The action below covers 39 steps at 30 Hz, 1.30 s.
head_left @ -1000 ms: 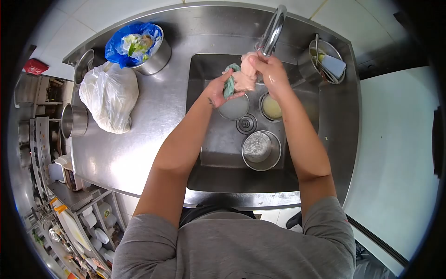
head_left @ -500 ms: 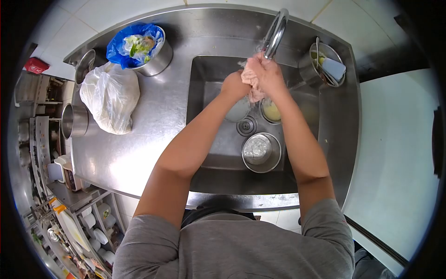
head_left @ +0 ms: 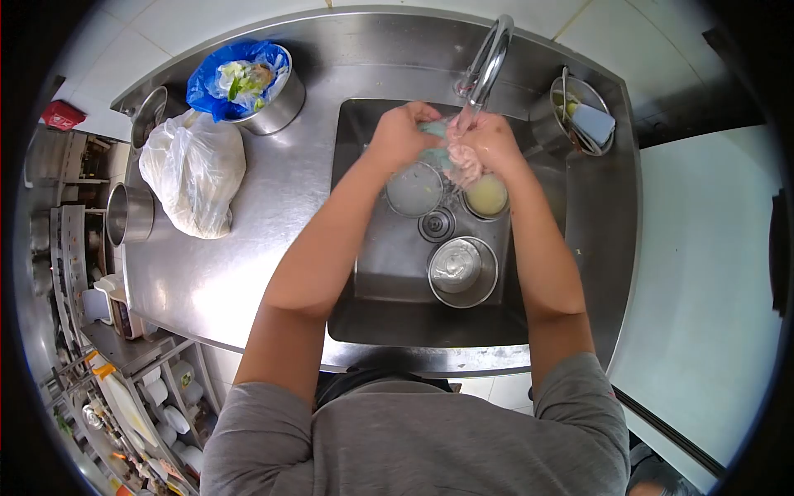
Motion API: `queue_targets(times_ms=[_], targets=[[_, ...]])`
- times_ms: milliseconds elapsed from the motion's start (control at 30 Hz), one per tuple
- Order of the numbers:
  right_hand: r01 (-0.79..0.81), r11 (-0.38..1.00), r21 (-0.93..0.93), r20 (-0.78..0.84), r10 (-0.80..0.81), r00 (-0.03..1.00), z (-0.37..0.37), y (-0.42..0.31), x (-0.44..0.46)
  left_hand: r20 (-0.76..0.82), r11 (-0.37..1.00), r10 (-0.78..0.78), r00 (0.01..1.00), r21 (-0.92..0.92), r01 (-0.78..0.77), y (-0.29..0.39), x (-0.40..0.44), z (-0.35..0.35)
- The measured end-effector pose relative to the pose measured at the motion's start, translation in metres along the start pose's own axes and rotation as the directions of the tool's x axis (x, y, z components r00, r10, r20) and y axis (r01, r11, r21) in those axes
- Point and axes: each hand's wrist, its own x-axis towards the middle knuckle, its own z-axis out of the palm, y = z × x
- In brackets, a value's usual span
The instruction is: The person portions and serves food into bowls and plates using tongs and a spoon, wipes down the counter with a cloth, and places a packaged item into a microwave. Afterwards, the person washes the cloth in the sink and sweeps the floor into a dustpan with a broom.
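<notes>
Under the tap (head_left: 494, 58), my right hand (head_left: 490, 136) is closed on a wet, crumpled pink cloth (head_left: 466, 164) in the running water. Just left of the cloth, my left hand (head_left: 403, 135) has its fingers and thumb apart. A pale green thing (head_left: 433, 155) shows between the hands; its kind is unclear, and the left thumb is close to it. Below the hands in the sink (head_left: 389, 285) are a bowl of cloudy water (head_left: 415, 190) and a round container with yellowish contents (head_left: 486, 196). Nearer me stands a metal bowl (head_left: 465, 289) with a clear round piece inside.
On the left counter are a full white plastic bag (head_left: 197, 174), a metal pot (head_left: 285, 107) lined with a blue bag of scraps, and an empty metal pot (head_left: 131, 213). At the sink's right back corner stands a metal container (head_left: 550, 124) holding a sponge and utensils.
My left hand has let go of the pink cloth and moved left, its fingers opening. The cloth now hangs from my right hand, and the pale green thing has come into sight.
</notes>
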Motion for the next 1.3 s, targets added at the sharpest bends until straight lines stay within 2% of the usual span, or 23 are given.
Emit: queue_targets(times_ms=[33, 100, 133, 167, 233, 300, 333, 400, 500, 600, 700, 800, 900, 1000, 1100, 1200, 1300], targets=[[0.047, 0.993, 0.109, -0.03, -0.044, 0.999, -0.003, 0.004, 0.001, 0.034, 0.999, 0.032, 0.999, -0.029, -0.031, -0.009, 0.0, -0.006], [0.148, 0.937, 0.316, -0.107, -0.12, 0.987, -0.01, 0.008, 0.001, 0.078, 0.98, -0.14, 0.987, 0.153, 0.127, -0.021, -0.001, -0.03], [0.152, 0.94, 0.305, -0.113, -0.123, 0.986, -0.01, 0.009, 0.002, 0.087, 0.949, -0.227, 0.97, 0.244, 0.2, -0.022, -0.001, -0.036], [0.157, 0.943, 0.293, -0.118, -0.127, 0.985, -0.01, 0.01, 0.003, 0.118, 0.933, -0.354, 0.928, 0.112, 0.341, -0.021, 0.0, -0.036], [0.112, 0.956, 0.27, -0.11, -0.085, 0.99, 0.001, 0.002, 0.002, 0.16, 0.896, -0.366, 0.917, -0.205, 0.394, -0.004, 0.001, -0.021], [0.072, 0.972, 0.225, -0.097, -0.052, 0.994, 0.016, -0.009, -0.002, 0.243, 0.766, -0.327, 0.913, -0.498, 0.407, 0.019, 0.001, -0.007], [0.083, 0.978, 0.193, -0.095, -0.066, 0.993, 0.018, -0.013, -0.003, 0.273, 0.767, -0.288, 0.918, -0.507, 0.392, 0.017, 0.002, -0.007], [0.217, 0.971, 0.1, -0.098, -0.207, 0.973, 0.017, -0.015, -0.002, 0.331, 0.768, -0.211, 0.92, -0.525, 0.366, 0.016, 0.005, -0.007], [0.333, 0.943, -0.005, 0.033, -0.332, 0.943, 0.007, -0.004, -0.002, 0.31, 0.764, -0.074, 0.948, -0.594, 0.254, 0.021, -0.001, -0.013], [0.201, 0.978, 0.054, -0.007, -0.201, 0.98, 0.023, 0.006, -0.004, 0.086, 0.894, -0.253, 0.964, -0.359, 0.267, 0.007, 0.004, -0.01], [0.143, 0.97, -0.196, -0.145, -0.172, 0.974, 0.021, -0.007, -0.01, 0.011, 0.978, -0.186, 0.983, -0.097, 0.186, 0.002, 0.005, -0.015], [-0.1, 0.995, 0.026, -0.074, 0.102, 0.992, 0.01, -0.02, -0.006, 0.112, 0.937, -0.271, 0.956, -0.195, 0.289, 0.0, 0.002, -0.023], [0.263, 0.964, -0.028, -0.038, -0.264, 0.964, 0.021, -0.013, -0.002, 0.183, 0.859, -0.207, 0.961, -0.435, 0.268, 0.007, 0.0, -0.013], [0.283, 0.955, 0.092, -0.039, -0.281, 0.959, 0.026, 0.0, 0.011, 0.222, 0.788, -0.108, 0.969, -0.575, 0.22, 0.015, 0.0, -0.012], [0.185, 0.958, -0.221, -0.006, -0.191, 0.982, 0.013, -0.009, 0.005, 0.152, 0.889, -0.111, 0.982, -0.427, 0.166, 0.017, 0.002, -0.019], [0.125, 0.984, -0.127, 0.009, -0.125, 0.992, 0.007, -0.025, -0.006, 0.131, 0.989, -0.088, 0.987, -0.105, 0.102, 0.025, 0.002, -0.03], [0.231, 0.971, -0.06, 0.001, -0.232, 0.973, 0.013, -0.017, -0.001, 0.15, 0.993, 0.045, 0.988, -0.112, -0.029, 0.027, 0.002, -0.019]])
